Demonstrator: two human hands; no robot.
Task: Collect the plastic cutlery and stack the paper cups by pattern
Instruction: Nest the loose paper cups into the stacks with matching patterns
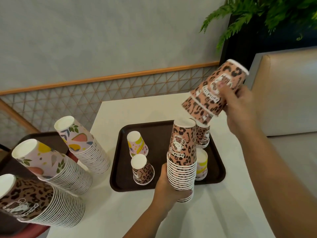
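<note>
My left hand (169, 189) grips the base of an upside-down stack of leopard-print cups (182, 157) over the near edge of the dark brown tray (120, 169). My right hand (240, 107) holds a short tilted stack of leopard-print cups (212, 93) in the air above and to the right of it. On the tray stand a single leopard cup (142, 170), a floral cup (137, 144), another leopard cup (202, 136) and a yellow-patterned cup (201, 166) partly hidden behind the held stack. No cutlery is visible.
Three tall upside-down stacks stand at the left: two floral stacks (82, 143) (51, 165) and a leopard stack (34, 201), by a second dark tray (10, 165). A beige bench seat (288, 93) is on the right, a fern (257, 16) above it.
</note>
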